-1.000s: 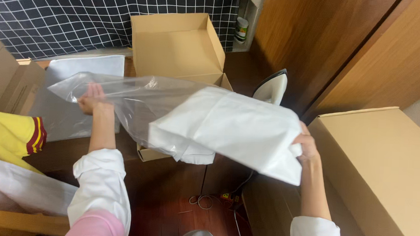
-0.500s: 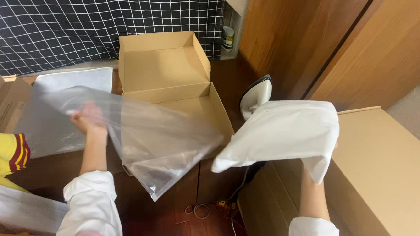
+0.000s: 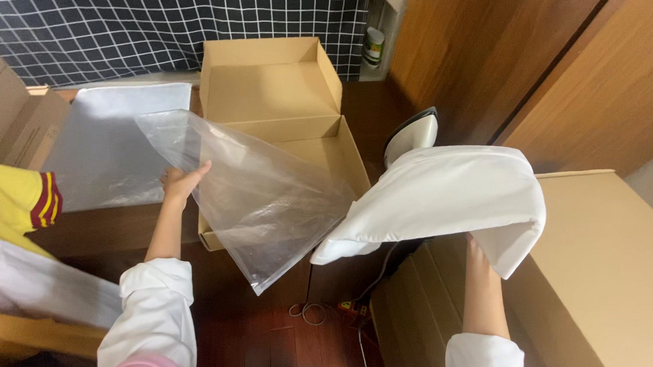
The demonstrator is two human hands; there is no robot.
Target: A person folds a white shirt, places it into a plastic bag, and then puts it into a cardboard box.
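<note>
A black curtain with a white grid (image 3: 127,17) hangs across the upper left of the frame. Warm wooden panels (image 3: 526,60) fill the upper right. Dark reddish wood floor (image 3: 274,337) runs along the bottom centre, evenly lit.

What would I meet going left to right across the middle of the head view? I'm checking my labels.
Yellow garment → left hand → clear plastic bag → white folded cloth → closed cardboard box.
</note>
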